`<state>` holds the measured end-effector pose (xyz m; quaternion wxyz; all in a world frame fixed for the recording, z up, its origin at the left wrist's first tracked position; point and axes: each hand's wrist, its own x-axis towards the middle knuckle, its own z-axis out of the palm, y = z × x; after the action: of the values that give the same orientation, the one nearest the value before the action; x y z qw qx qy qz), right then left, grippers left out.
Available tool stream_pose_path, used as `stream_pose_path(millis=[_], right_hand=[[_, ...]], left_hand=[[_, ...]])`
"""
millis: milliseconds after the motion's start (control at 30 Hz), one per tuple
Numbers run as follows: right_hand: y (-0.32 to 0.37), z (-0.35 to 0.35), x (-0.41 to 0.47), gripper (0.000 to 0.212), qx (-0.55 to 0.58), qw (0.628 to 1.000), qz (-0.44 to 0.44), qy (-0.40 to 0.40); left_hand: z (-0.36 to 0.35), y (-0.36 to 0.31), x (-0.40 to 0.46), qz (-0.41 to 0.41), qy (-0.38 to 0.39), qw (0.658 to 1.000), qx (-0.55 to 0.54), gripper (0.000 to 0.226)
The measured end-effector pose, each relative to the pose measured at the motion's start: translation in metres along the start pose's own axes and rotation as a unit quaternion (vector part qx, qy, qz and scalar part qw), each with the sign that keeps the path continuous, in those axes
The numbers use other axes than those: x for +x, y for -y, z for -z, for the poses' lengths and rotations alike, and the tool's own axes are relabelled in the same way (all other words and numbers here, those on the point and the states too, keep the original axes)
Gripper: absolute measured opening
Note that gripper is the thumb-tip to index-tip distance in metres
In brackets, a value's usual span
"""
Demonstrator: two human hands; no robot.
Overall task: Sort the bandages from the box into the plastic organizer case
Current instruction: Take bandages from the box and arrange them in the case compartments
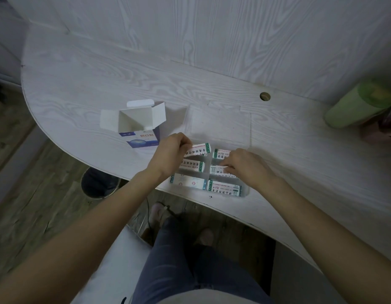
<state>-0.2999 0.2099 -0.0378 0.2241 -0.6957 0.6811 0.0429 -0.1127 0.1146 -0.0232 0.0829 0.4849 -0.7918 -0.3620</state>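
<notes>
bandages (197,150) seemingly under both hands (242,164)

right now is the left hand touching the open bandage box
Apart. The head view shows the left hand pinching a bandage over the organizer case, with bare table between it and the bandage box.

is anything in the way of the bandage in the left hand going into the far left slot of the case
Nothing visible blocks it. The left hand holds the white paper-wrapped bandage right over the far left slot of the clear plastic organizer case, whose lid lies open.
</notes>
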Motion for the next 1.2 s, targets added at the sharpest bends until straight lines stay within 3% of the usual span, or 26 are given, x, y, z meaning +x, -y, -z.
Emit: stream_pose_path(millis=[200, 367, 433, 533, 667, 767, 1000, 1200], right_hand=[[0.004, -0.004, -0.002, 0.029, -0.016, 1.0, -0.023, -0.013], [0.003, -0.003, -0.004, 0.031, 0.038, 0.999, -0.033, 0.003], [-0.001, 0.001, -0.008, 0.029, 0.117, 0.99, -0.056, -0.053], [-0.005, 0.013, -0.016, 0.027, 0.273, 0.945, -0.092, -0.152], [-0.003, 0.016, -0.022, 0.014, 0.401, 0.898, -0.104, -0.148], [-0.009, 0.007, -0.027, 0.016, 0.418, 0.882, -0.138, -0.168], [-0.016, -0.012, -0.031, 0.006, 0.395, 0.883, -0.189, -0.173], [-0.015, -0.019, -0.027, 0.005, 0.327, 0.913, -0.186, -0.158]], left_hand=[[0.001, -0.004, 0.001, -0.003, 0.003, 1.0, -0.004, 0.015], [-0.002, -0.007, 0.003, -0.007, 0.004, 1.0, -0.007, 0.015], [-0.004, -0.008, 0.004, -0.013, 0.007, 1.0, -0.004, 0.015], [-0.012, -0.015, 0.003, -0.034, 0.019, 0.999, -0.009, 0.015], [-0.028, -0.031, 0.003, -0.066, 0.059, 0.996, -0.011, 0.015], [-0.038, -0.038, 0.006, -0.069, 0.097, 0.993, -0.005, 0.014], [-0.05, -0.033, 0.01, -0.067, 0.126, 0.989, 0.025, 0.013], [-0.055, -0.035, 0.012, -0.084, 0.126, 0.984, 0.09, 0.018]])
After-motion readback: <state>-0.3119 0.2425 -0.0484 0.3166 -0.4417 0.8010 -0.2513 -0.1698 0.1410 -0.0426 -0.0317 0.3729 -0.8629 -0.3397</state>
